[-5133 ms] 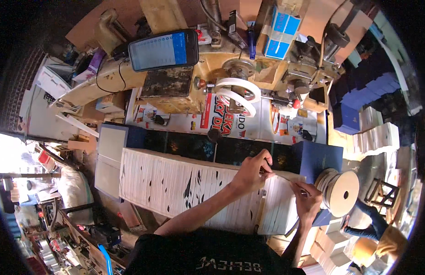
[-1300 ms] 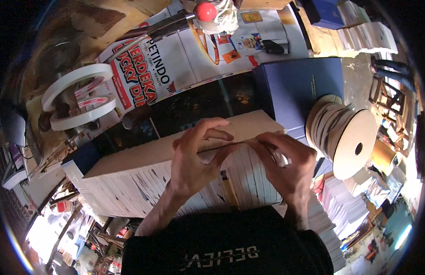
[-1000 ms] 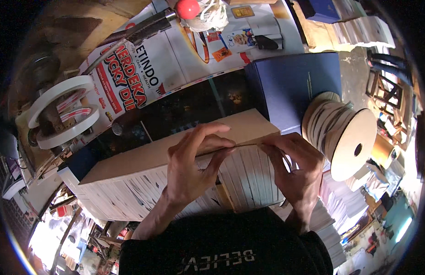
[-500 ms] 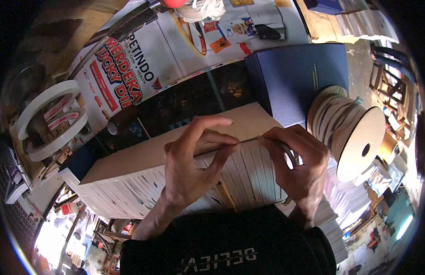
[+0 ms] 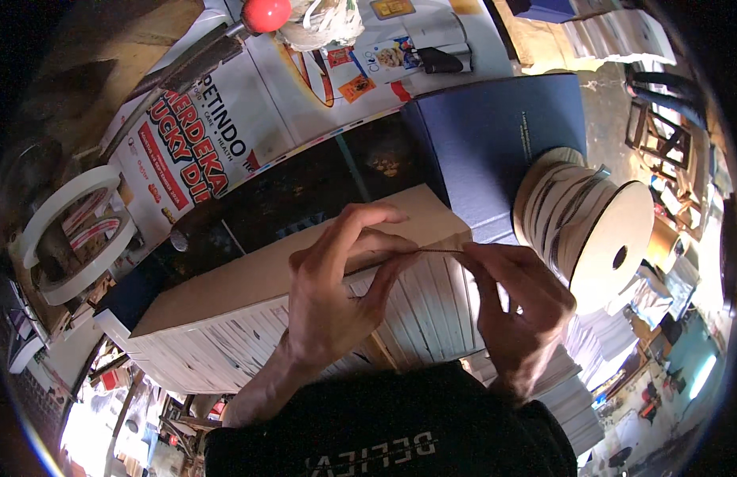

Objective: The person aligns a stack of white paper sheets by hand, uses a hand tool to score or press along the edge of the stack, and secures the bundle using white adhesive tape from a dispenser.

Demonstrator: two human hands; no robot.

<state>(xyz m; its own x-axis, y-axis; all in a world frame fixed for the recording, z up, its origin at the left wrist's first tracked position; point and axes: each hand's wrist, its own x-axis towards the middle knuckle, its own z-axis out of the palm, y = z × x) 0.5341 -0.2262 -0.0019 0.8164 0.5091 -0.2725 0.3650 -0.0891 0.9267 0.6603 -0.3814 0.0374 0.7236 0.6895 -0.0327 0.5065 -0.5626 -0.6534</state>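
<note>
Between my hands stretches a short, thin dark strip [image 5: 441, 251], seen nearly edge-on. My left hand [image 5: 332, 282] pinches its left end between thumb and fingertips. My right hand [image 5: 523, 298] pinches the other end. Both hands are over the front top edge of a long row of tightly packed paper blocks [image 5: 217, 350], whose pale page edges face me. A brown board [image 5: 249, 282] lies along the top of this row. Whether the strip touches the board or the paper, I cannot tell.
Right of my hands stands a large cardboard spool [image 5: 611, 254] wound with light and dark band. Behind it is a big dark-blue hardcover [image 5: 499, 147]. Rolls of white tape [image 5: 78, 238] hang at the left. Printed sheets [image 5: 197, 135] and a red ball knob [image 5: 266, 13] are at the back.
The view has shifted, so the surroundings sit further left. The strip has turned and looks thinner. Both hands still pinch it, and the right fingers have changed their angle slightly.
</note>
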